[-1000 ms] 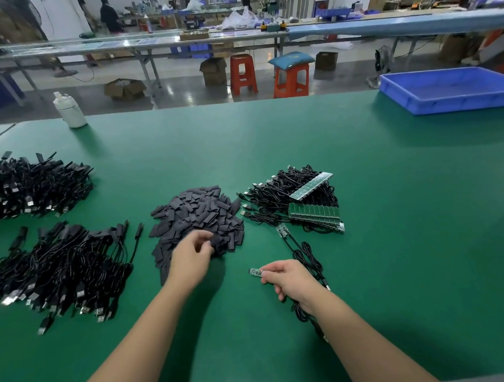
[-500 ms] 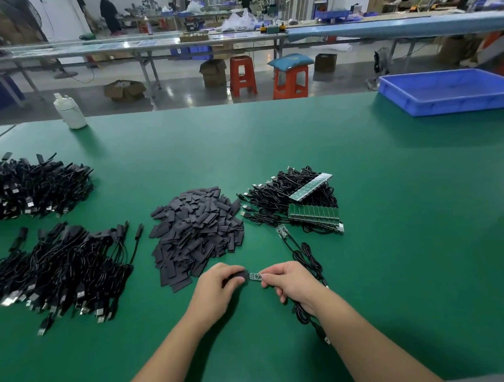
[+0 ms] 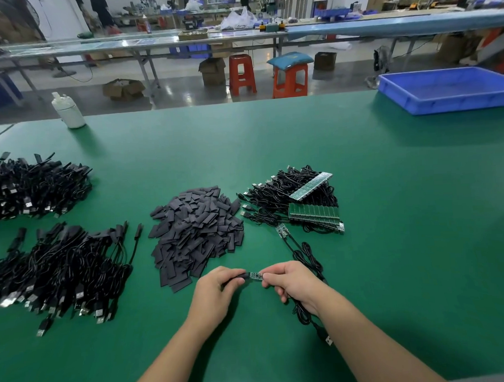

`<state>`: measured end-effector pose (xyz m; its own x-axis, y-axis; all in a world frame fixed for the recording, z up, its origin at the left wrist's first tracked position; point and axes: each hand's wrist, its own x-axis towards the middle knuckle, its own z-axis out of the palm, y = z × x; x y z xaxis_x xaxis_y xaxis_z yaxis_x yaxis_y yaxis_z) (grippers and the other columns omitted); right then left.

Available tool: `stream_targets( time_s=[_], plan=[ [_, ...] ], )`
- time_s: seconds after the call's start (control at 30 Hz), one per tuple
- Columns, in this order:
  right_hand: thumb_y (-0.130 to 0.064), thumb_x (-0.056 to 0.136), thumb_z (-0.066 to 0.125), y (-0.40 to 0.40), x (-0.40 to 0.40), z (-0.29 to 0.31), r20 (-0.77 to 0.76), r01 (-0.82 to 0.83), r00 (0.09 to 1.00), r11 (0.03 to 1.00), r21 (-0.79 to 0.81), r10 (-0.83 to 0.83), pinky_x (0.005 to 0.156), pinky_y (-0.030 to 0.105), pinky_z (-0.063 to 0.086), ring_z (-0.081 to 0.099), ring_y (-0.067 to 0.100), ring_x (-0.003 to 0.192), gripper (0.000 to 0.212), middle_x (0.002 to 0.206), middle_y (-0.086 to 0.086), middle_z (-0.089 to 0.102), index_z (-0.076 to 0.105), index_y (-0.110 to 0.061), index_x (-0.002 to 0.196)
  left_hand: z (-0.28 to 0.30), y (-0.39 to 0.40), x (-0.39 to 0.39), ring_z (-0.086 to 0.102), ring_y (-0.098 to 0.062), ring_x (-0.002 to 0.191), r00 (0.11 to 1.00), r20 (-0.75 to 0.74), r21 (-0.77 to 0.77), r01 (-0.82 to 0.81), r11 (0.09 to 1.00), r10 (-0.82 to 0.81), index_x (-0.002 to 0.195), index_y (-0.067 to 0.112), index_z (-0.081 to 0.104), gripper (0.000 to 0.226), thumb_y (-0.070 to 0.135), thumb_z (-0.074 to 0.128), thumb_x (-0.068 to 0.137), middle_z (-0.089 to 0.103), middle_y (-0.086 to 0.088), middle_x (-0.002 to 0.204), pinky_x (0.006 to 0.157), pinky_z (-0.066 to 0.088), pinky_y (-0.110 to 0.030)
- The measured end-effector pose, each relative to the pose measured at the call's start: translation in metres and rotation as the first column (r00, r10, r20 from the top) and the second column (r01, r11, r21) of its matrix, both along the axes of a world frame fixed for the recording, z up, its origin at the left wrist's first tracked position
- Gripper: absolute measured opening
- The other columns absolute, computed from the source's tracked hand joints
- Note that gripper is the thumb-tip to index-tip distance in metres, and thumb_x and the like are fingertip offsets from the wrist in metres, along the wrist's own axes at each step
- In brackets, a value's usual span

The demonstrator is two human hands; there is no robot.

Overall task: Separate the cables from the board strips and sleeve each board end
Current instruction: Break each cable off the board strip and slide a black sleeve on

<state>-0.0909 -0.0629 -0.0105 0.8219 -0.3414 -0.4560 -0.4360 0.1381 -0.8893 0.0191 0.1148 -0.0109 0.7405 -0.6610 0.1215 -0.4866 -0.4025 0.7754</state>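
Head view. Left hand (image 3: 217,290) pinches a black sleeve (image 3: 239,276) between thumb and fingers, its open mouth turned toward the right hand. Right hand (image 3: 292,281) pinches the small board end (image 3: 256,275) at its near-wrist side, with that board's cable (image 3: 303,312) running under the palm and trailing back past the wrist to a USB plug. Sleeve and board tip look to be just meeting between the two hands; whether the board has entered the sleeve I cannot tell.

Risks, as I judge them:
- The sleeve is flat. If the left pinch squashes its mouth closed, the board corner will likely catch and fold the edge over instead of sliding in.
- The right hand's hold is close to the solder joint; pushing hard against a jammed sleeve could bend or strain the joint.
- Slack cable under the right wrist could snag and tug the board off line.

Beyond the left hand, the sleeve pile (image 3: 195,233) lies close; a careless forearm could scatter it. Beyond the right hand lie a second loose board on its cable (image 3: 283,231) and the board strips (image 3: 314,214) on uncut cables.
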Motion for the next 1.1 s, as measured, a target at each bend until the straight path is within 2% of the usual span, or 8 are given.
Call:
stream_targets(
  time_s=[0.1,0.17,0.27,0.47,0.7,0.77,0.97,1.1],
  plan=[
    [-0.011,0.091,0.069,0.001,0.0,0.0,0.006,0.002,1.0,1.0,0.011,-0.002,0.05,0.022,0.047,0.051,0.006,0.052,0.015,0.089,0.005,0.076,0.073,-0.015,0.105,0.0,-0.001,0.001,0.06,0.011,0.082,0.993,-0.109,0.031,-0.034,0.999,0.038,0.101,0.027,0.077,0.017,0.018,0.073,0.087,0.07,0.021,0.083,0.072,0.04,-0.003],
    [-0.01,0.089,0.071,0.002,0.0,0.001,0.013,0.008,1.0,1.0,0.014,-0.009,0.052,0.023,0.048,0.052,0.008,0.053,0.015,0.094,0.011,0.076,0.074,-0.016,0.102,0.002,-0.001,0.002,0.058,0.008,0.061,0.98,-0.196,0.034,-0.039,0.999,0.045,0.097,0.03,0.077,0.017,0.017,0.072,0.088,0.066,0.022,0.065,0.061,0.04,-0.007],
    [-0.01,0.087,0.074,0.003,-0.001,0.001,0.028,0.03,0.999,1.0,0.009,-0.031,0.052,0.025,0.049,0.052,0.011,0.053,0.013,0.094,0.019,0.074,0.077,-0.018,0.098,0.005,-0.001,0.001,0.045,-0.006,0.041,0.917,-0.396,0.009,-0.051,0.999,0.05,0.092,0.03,0.077,0.017,0.015,0.069,0.091,0.057,0.007,0.048,0.047,0.04,-0.017],
    [-0.015,0.09,0.072,0.013,-0.006,0.003,0.076,0.042,0.997,0.993,-0.115,-0.033,0.053,0.028,0.052,0.052,0.014,0.047,0.013,0.057,0.001,0.061,0.079,-0.026,0.093,0.013,0.0,-0.004,0.048,-0.011,0.05,0.775,-0.63,-0.074,-0.118,0.99,0.046,0.092,0.013,0.078,0.014,0.006,0.066,0.092,0.069,-0.006,0.071,0.047,0.044,-0.025],
    [-0.012,0.091,0.07,0.02,-0.013,0.022,0.17,0.029,0.985,0.923,-0.385,0.039,0.063,0.033,0.055,0.057,0.01,0.059,0.023,0.075,-0.009,0.068,0.077,-0.033,0.09,0.024,0.004,-0.008,0.05,-0.01,0.051,0.787,-0.617,-0.086,-0.089,0.992,0.017,0.092,0.015,0.078,0.015,0.003,0.07,0.088,0.067,-0.002,0.063,0.049,0.047,-0.023],
    [-0.007,0.09,0.07,0.02,-0.014,0.028,0.233,0.049,0.972,0.927,-0.371,0.041,0.064,0.031,0.056,0.06,0.009,0.063,0.025,0.086,-0.005,0.071,0.078,-0.031,0.088,0.029,0.004,-0.008,0.052,-0.011,0.054,0.809,-0.587,-0.105,-0.055,0.993,-0.017,0.094,0.016,0.078,0.017,0.003,0.07,0.087,0.067,-0.002,0.063,0.052,0.048,-0.024],
    [0.0,0.09,0.068,0.021,-0.018,0.035,0.311,0.153,0.947,0.966,-0.206,-0.083,0.062,0.018,0.051,0.065,0.002,0.066,0.032,0.084,-0.007,0.073,0.078,-0.03,0.085,0.041,0.002,-0.01,0.055,-0.01,0.055,0.865,-0.498,-0.159,-0.022,0.987,-0.061,0.096,0.022,0.078,0.022,0.004,0.07,0.087,0.07,-0.001,0.067,0.055,0.051,-0.025],
    [-0.002,0.091,0.068,0.024,-0.02,0.035,0.316,0.175,0.945,0.949,-0.263,-0.086,0.064,0.02,0.053,0.066,0.004,0.073,0.026,0.093,-0.006,0.073,0.079,-0.027,0.09,0.042,0.0,-0.013,0.054,-0.013,0.056,0.767,-0.64,-0.176,-0.099,0.979,-0.037,0.095,0.014,0.078,0.017,0.002,0.071,0.087,0.069,-0.006,0.071,0.056,0.051,-0.025]
  ],
)
